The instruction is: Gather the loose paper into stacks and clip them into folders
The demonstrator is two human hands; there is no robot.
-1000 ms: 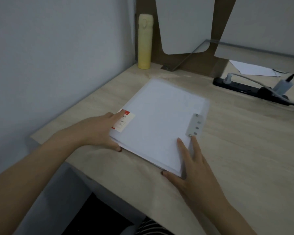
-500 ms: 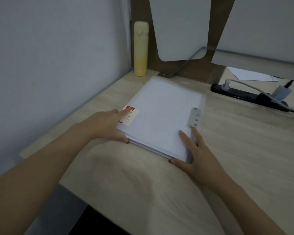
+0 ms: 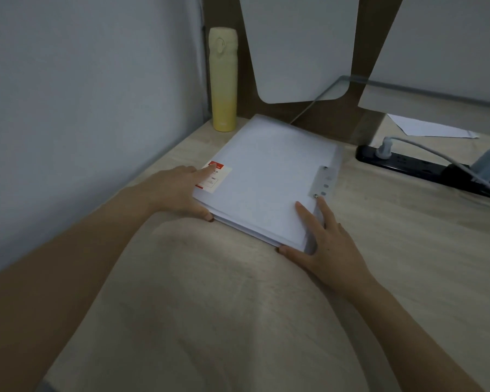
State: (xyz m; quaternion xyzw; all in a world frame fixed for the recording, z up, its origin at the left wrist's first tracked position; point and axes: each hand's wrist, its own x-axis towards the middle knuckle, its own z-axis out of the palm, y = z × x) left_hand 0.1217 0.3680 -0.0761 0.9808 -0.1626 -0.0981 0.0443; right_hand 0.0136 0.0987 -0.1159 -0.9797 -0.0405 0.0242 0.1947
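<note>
So the folder [image 3: 266, 179] is parked flat on the desk [image 3: 238, 306], back-left, near the yellow bottle [image 3: 223, 80] but not touching it. Its near-left corner is pinched by the left hand [image 3: 173, 190], with the forefinger on the red label [image 3: 215, 176] and the thumb against the near edge. The right hand [image 3: 326, 244] is laid flat on the near-right corner, fingers straight, just below the metal clip strip [image 3: 323, 182]; nothing is clenched there.

Handling guess: a stack this thick is probably heavy-ish and saggy in the middle, and the cover looks slick. It's best taken at both near corners, or along the clip side, where the sheets are presumably locked. One loose sheet [image 3: 430, 127] is seen behind the power strip [image 3: 408, 165].
</note>
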